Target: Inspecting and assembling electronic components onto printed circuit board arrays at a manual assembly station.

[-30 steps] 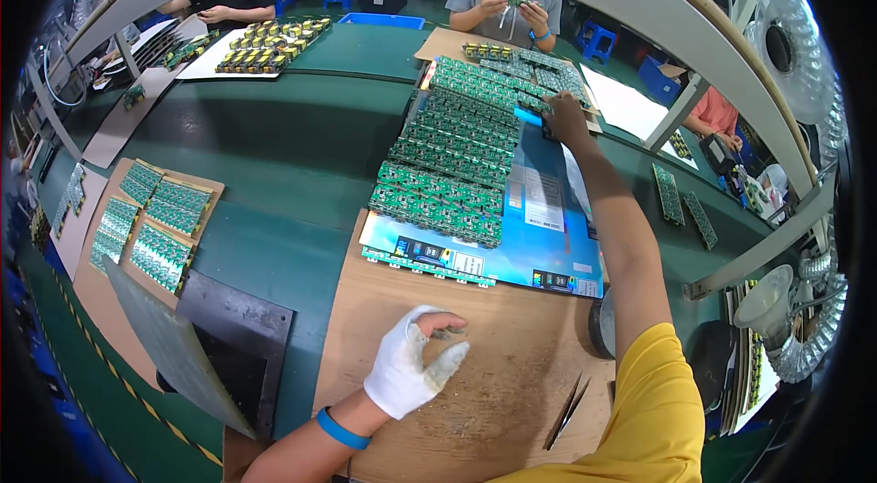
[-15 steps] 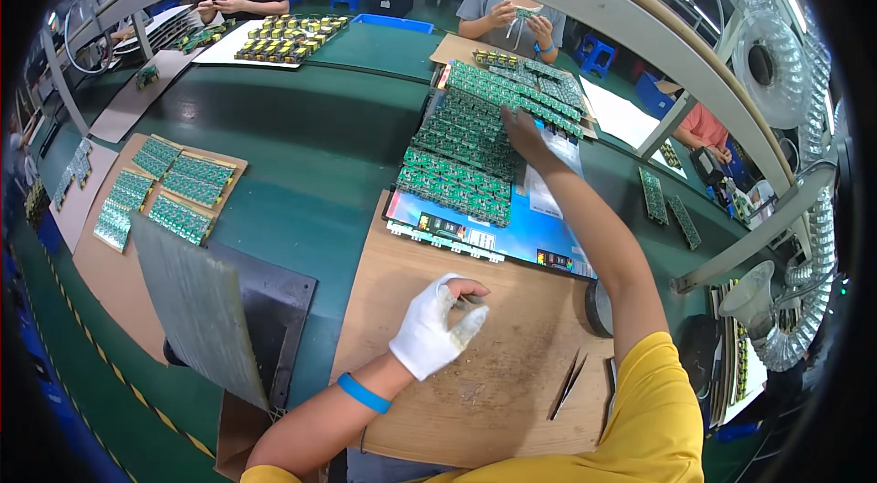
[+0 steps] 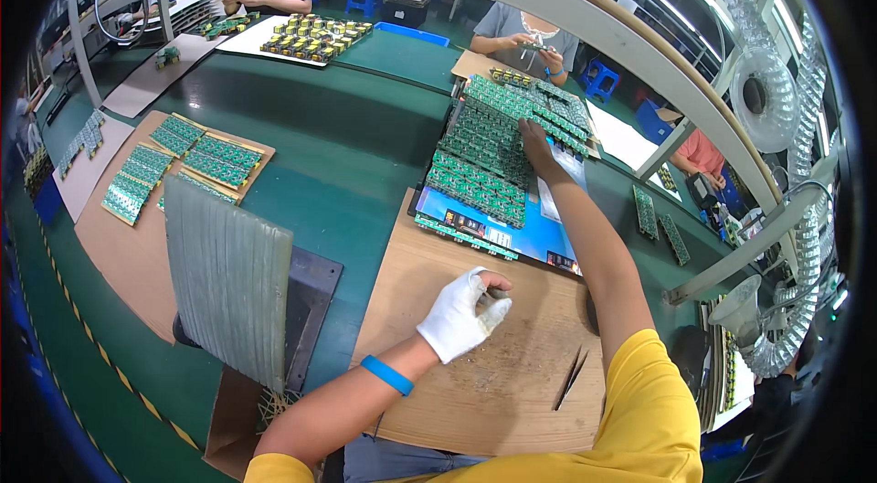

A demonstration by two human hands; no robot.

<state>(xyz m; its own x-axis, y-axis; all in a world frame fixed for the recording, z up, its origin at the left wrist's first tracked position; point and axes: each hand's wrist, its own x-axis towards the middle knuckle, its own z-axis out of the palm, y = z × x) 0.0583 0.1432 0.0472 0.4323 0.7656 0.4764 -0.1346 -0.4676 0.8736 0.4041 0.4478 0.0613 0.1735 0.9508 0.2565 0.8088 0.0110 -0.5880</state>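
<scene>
Green circuit boards [image 3: 480, 154] under right hand [image 3: 537, 138], gloved left hand [image 3: 457, 323] apart.

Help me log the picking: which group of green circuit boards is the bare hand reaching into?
The right hand rests on the big batch directly ahead, above the blue sheet.

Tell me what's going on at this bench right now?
A person sits at a green bench. The right hand reaches forward onto the rows of green circuit boards laid over a blue tray. The left hand, in a white glove, pinches something too small to identify above the brown work board. Tweezers lie on that board. Other people work across the bench.
</scene>
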